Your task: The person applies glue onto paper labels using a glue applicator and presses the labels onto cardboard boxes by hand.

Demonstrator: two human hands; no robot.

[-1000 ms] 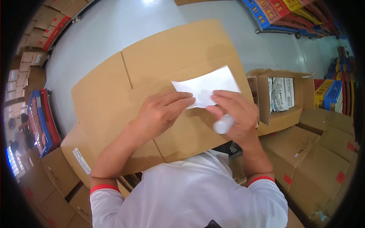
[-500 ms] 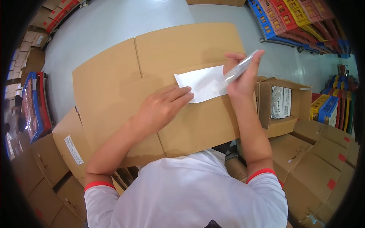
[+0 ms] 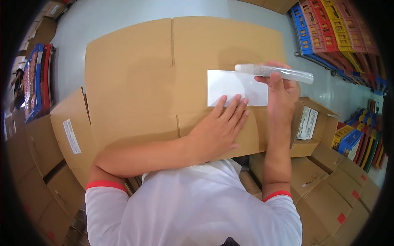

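A white sheet of paper [image 3: 221, 84] lies on a large flat piece of brown cardboard [image 3: 131, 90] in front of me. My left hand [image 3: 217, 129] rests flat with outstretched fingers, the fingertips pressing the paper's lower edge. Above the paper's right end, my right hand [image 3: 283, 88] grips a slim clear tube [image 3: 301, 76] with a whitish, blunt end pointing left. The tube is held nearly level between thumb and fingers, and what is inside it cannot be made out. My right hand covers part of the paper's right side.
An opened carton [image 3: 324, 123] with printed white packets [image 3: 307, 123] stands at right. Closed cartons [image 3: 324, 201] are stacked at lower right and lower left. Coloured plastic crates [image 3: 324, 33] stand at upper right, and blue and red crates [image 3: 39, 82] at left. A labelled carton flap [image 3: 72, 135] juts out.
My left hand has slid right along the paper's lower edge, its fingers now spread. The paper lies flatter. My right hand has turned the tube from slanting to nearly level.
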